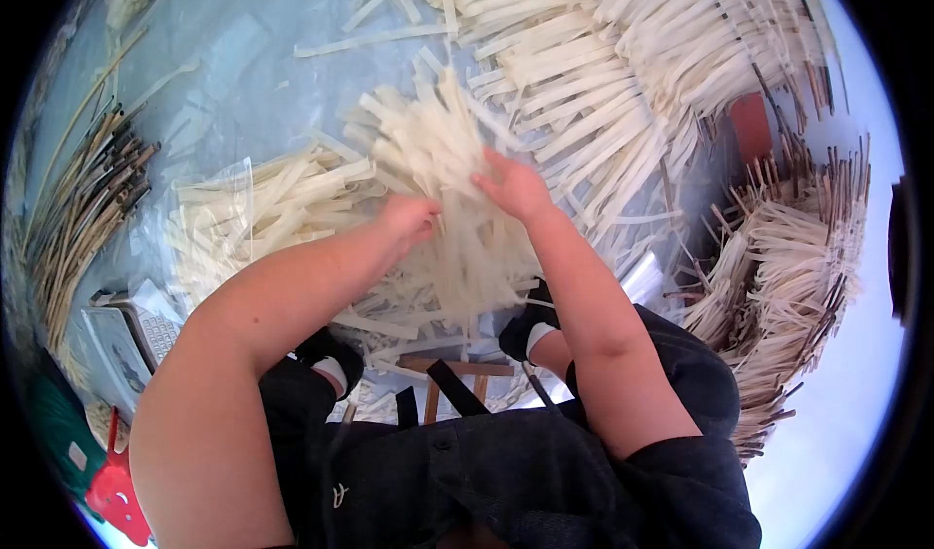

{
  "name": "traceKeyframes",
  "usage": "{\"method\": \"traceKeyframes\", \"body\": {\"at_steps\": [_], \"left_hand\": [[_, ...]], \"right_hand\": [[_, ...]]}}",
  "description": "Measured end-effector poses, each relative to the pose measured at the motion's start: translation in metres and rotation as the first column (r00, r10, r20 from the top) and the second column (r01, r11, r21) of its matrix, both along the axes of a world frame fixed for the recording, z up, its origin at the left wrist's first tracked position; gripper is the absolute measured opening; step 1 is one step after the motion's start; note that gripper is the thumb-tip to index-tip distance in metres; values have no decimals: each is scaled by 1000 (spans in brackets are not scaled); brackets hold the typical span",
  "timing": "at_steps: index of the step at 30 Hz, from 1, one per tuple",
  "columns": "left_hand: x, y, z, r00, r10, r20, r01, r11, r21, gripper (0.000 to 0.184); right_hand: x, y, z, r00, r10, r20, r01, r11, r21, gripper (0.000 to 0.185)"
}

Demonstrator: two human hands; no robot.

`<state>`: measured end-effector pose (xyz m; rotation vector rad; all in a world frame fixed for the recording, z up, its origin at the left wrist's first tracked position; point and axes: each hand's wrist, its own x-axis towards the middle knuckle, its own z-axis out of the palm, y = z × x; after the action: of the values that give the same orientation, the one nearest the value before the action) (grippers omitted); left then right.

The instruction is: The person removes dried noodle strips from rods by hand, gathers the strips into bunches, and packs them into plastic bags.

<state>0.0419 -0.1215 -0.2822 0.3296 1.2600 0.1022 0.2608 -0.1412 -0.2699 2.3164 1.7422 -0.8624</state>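
A loose bundle of flat cream-coloured strips (428, 145), which look like dried noodles or tofu skin, stands up between my two hands, its lower ends blurred by motion. My left hand (413, 216) is closed at the bundle's left side, with the fingertips partly hidden. On the opposite side, my right hand (516, 187) grips the strips with thumb and fingers. Below and around the hands lies a heap of similar strips (389, 291). Another pile of strips (282, 194), partly under clear plastic, lies left of my left hand.
Long rows of strips (603, 53) hang over sticks at the upper right. More strips on sticks (788, 257) stand at the right. A bundle of bare sticks (97, 199) lies left. A scale-like device with keys (131, 335) and a red object (122, 491) are at lower left.
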Motion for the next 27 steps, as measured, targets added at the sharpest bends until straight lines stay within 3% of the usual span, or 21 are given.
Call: {"method": "traceKeyframes", "body": {"at_steps": [2, 4, 6, 8, 9, 10, 11, 12, 14, 15, 17, 18, 20, 23, 24, 25, 26, 27], "left_hand": [[0, 0, -12, 997, -53, 62, 59, 995, -83, 55], [-2, -3, -17, 986, -159, 45, 162, 983, -82, 58], [-2, -3, -6, 988, -151, 6, 151, 986, -73, 61], [-2, -3, -1, 989, -144, -30, 142, 988, -59, 64], [-2, -3, -2, 988, -145, -45, 142, 988, -55, 64], [-3, -2, -2, 988, -145, -61, 142, 989, -50, 65], [-2, -2, 3, 988, -143, -64, 140, 989, -50, 65], [0, -3, 11, 988, -122, -94, 118, 992, -44, 66], [0, -4, 13, 987, -99, -129, 94, 995, -41, 68], [1, -6, 4, 989, -65, -130, 65, 998, -9, 67], [3, -5, -10, 992, -20, -121, 22, 1000, 21, 67], [2, -6, -15, 996, 43, -78, -44, 999, -8, 64], [5, -8, -14, 995, 97, -32, -98, 994, -42, 62], [4, -1, -6, 977, 203, 58, -198, 976, -87, 50], [-4, 0, -24, 983, 89, 160, -64, 986, -155, 46], [-10, 2, -30, 964, -20, 267, 78, 975, -207, 42], [-14, 2, -35, 964, -19, 264, 75, 976, -205, 42], [-16, 3, -35, 958, -105, 268, 167, 961, -222, 41]], "right_hand": [[-1, 0, 20, 994, 103, -26, -107, 965, -241, 63], [5, 20, 43, 994, 104, 21, -93, 952, -293, 60], [5, 48, 59, 993, 105, 62, -78, 937, -341, 58], [7, 75, 66, 992, -118, 41, 124, 966, -228, 63], [13, 81, 52, 992, -117, 40, 123, 966, -227, 63], [21, 82, 28, 994, -86, -72, 90, 994, 57, 68], [26, 77, 8, 985, -24, -171, 82, 938, 337, 73], [28, 71, -5, 985, -24, -174, 82, 938, 337, 73], [26, 59, -22, 986, 127, -107, -126, 992, 14, 96], [20, 53, -13, 986, 131, -108, -130, 991, 12, 96], [5, 35, 21, 993, 119, 10, -115, 973, -202, 118], [-2, 23, 29, 992, 122, 14, -116, 971, -210, 118], [-23, 2, 38, 945, 274, 181, -198, 915, -351, 130], [-52, -21, 27, 957, 218, 191, -172, 958, -231, 133], [-60, -24, 24, 957, 221, 188, -176, 957, -230, 133], [-66, -26, 22, 993, 96, 72, -81, 979, -188, 133], [-72, -29, 19, 998, -28, -50, 20, 987, -159, 134], [-78, -34, 14, 998, -28, -51, 20, 987, -158, 134]]}}
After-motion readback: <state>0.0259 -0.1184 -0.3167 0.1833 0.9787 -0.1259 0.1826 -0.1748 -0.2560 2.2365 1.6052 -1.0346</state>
